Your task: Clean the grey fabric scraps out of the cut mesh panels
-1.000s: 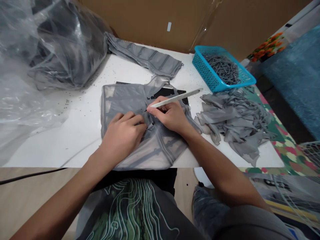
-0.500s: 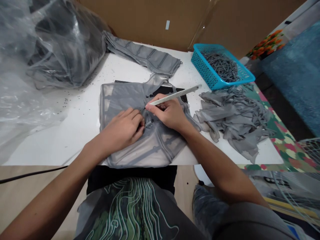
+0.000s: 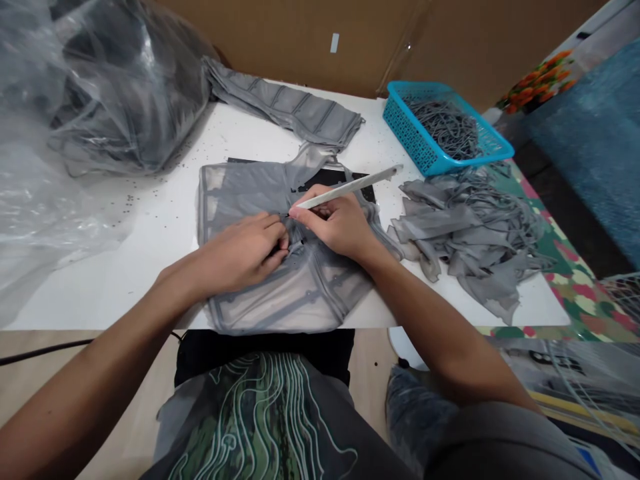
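A grey, thin, sheer garment point(image 3: 250, 190) with darker bands lies spread in front of me, partly over a black board point(image 3: 330, 179). My left hand point(image 3: 255, 245) rests on its middle, fingers curled and thumb tucked in, gripping a fold of the cloth. Just to the right, my right hand point(image 3: 334, 223) grips a long, pale, pen-like tool point(image 3: 350, 187). The tool slants up to the right. Its thin dark tip meets the cloth close by my left fingertips; the exact contact point is too small to make out.
A clear plastic bag point(image 3: 130, 87) of dark goods stands at left, near scattered black specks point(image 3: 131, 200). Folded grey pieces point(image 3: 290, 107) lie at the back. At right are a blue basket point(image 3: 433, 163) of grey cords and a heap of grey scraps point(image 3: 465, 233). A cardboard wall point(image 3: 280, 40) rises behind.
Both hands stay at nearly the same spot on the garment. My left wrist and forearm have shifted slightly left and up, and the view has tilted a little.
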`<state>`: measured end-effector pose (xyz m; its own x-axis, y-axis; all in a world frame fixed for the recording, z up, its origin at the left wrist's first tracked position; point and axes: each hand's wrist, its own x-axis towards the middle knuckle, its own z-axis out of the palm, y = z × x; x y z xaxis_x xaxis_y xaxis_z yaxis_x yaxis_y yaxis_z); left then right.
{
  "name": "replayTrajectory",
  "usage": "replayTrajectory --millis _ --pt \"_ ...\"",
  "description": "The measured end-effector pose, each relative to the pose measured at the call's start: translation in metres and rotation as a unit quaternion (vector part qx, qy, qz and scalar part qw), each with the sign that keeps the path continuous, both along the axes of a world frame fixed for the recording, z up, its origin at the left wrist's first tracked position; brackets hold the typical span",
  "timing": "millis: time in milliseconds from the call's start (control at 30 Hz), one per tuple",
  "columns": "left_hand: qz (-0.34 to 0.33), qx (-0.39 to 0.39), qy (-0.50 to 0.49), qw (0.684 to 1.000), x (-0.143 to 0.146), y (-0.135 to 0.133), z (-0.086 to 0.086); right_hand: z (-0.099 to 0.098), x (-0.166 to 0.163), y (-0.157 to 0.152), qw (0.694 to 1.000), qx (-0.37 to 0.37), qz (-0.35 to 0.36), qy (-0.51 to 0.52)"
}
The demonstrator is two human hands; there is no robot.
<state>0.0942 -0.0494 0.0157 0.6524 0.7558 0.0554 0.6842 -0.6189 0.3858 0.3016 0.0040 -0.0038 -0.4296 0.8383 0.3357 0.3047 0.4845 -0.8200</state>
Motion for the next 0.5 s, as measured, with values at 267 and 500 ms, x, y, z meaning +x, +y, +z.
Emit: replayTrajectory --millis 267,500 --pt "0.041 0.004 -0.047 0.998 -0.002 -0.008 -0.004 0.001 0.0 -0.001 1.0 0.006 -0.003 0.01" --pt "0.169 0.056 -0.062 0.982 0.005 -0.04 -0.011 0.014 0.011 -0.009 0.988 -0.032 0.149 -0.017"
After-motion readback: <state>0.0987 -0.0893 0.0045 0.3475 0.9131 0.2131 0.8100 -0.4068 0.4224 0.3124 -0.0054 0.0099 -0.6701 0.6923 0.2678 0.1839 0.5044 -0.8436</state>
